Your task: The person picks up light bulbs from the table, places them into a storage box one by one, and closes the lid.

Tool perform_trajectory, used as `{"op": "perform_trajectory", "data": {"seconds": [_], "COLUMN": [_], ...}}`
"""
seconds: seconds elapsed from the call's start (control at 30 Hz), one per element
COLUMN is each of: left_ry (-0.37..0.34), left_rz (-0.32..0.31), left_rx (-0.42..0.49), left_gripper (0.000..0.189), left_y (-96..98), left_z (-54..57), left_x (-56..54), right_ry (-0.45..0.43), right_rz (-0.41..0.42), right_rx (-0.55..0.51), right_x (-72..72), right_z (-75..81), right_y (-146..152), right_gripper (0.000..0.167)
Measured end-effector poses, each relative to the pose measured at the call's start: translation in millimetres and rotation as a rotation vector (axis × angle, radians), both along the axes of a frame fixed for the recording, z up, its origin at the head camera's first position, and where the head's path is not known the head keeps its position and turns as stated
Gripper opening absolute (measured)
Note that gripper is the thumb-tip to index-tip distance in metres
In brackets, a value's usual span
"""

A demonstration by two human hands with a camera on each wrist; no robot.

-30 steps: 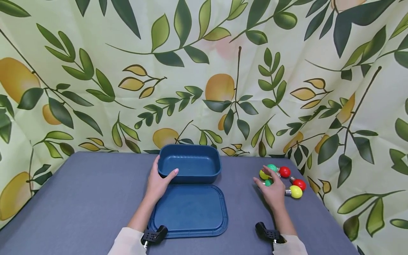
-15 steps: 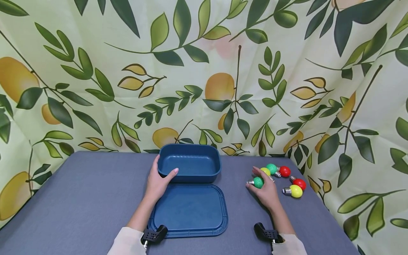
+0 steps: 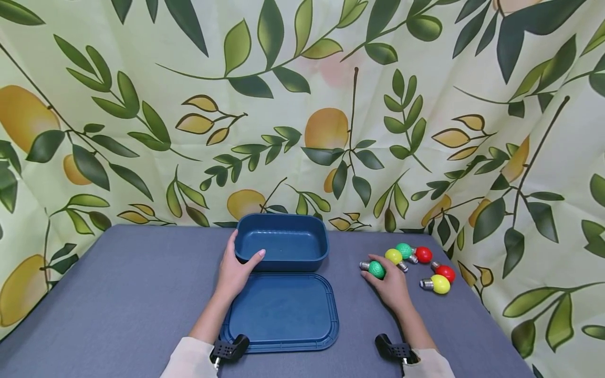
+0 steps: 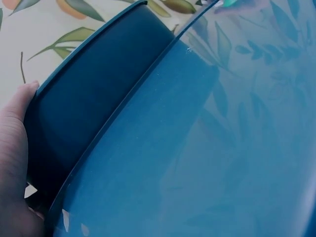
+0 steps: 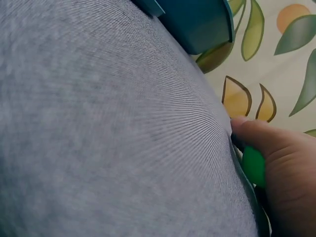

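A blue rectangular box (image 3: 293,265), open at the top, stands at the back middle of the table. My left hand (image 3: 236,270) holds its front left corner, fingers along the left wall and thumb at the front. In the left wrist view the fingers lie against the box's dark wall (image 4: 94,94). Flat in front of the box is a blue lid (image 3: 281,312). To the right, my right hand (image 3: 392,283) grips a green light bulb (image 3: 376,270) between thumb and fingers, its metal base pointing left. The right wrist view shows the thumb over the green bulb (image 5: 253,167).
Right of the right hand lie more bulbs: a yellow one (image 3: 393,256), a green one (image 3: 404,250), a red one (image 3: 424,255), another red one (image 3: 445,273) and another yellow one (image 3: 441,284). A leaf-patterned cloth (image 3: 283,157) hangs behind the grey table (image 3: 142,294).
My right hand has moved left from the group of bulbs and now holds the green bulb, which has shifted left with it. My left hand stays at the box.
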State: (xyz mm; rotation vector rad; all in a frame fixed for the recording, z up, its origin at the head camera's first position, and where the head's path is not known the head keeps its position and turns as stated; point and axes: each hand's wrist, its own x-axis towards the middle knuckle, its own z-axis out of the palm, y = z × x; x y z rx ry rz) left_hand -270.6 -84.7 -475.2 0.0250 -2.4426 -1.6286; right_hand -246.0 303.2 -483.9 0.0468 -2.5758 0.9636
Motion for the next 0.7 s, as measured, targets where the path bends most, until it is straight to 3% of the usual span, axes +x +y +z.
{"op": "perform_trajectory", "data": {"seconds": [0.2,0.47,0.7], "left_ry": [-0.007,-0.013,-0.006], "left_rz": [-0.001,-0.002,0.002], "left_rx": [0.008,0.003,0.013], "left_gripper": [0.099,0.099,0.099], "left_y": [-1.4,0.2,1.0], "left_z": [-0.4,2.7,3.3], "left_x": [0.6,1.5,1.9], "right_ry": [-0.042,-0.055,-0.064], "right_rz": [0.003,-0.078,-0.091], "right_rx": [-0.091,-0.119,-0.170], "right_x": [1.5,3.3,2.3], "right_z": [3.0,4.2,11.9], "right_y": [4.9,10.1,5.9], "right_gripper": [0.059,0.045,0.046]}}
